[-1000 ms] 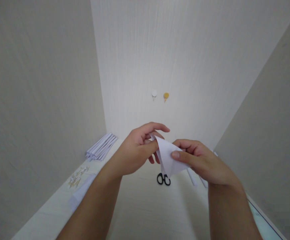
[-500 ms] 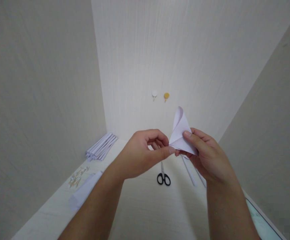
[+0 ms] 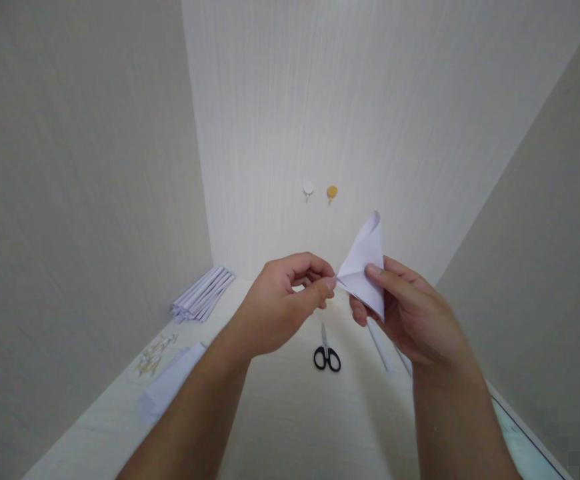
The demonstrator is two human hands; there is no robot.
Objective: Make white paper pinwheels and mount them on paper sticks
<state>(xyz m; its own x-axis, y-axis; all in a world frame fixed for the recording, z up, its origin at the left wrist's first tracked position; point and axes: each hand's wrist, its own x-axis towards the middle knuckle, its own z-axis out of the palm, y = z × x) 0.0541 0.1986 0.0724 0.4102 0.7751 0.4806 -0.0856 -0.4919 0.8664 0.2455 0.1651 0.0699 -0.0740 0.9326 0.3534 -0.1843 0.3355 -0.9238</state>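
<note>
A folded white paper piece (image 3: 366,263), triangular with a curled top, is held up above the desk between both hands. My right hand (image 3: 410,317) grips it from the right, thumb pressed on its front face and fingers behind. My left hand (image 3: 283,303) pinches the paper's left corner between thumb and forefinger. Black-handled scissors (image 3: 327,353) lie on the desk below the hands.
A stack of folded white paper (image 3: 203,293) lies at the back left by the wall. Small pale scraps (image 3: 153,353) and a folded sheet (image 3: 170,383) lie on the left. White paper rolls (image 3: 381,347) lie right of the scissors. Two hooks (image 3: 320,192) hang on the wall.
The paper was turned from pointing down in front of the scissors to standing upright. My right hand rose with it, and my left hand shifted to pinch its left corner.
</note>
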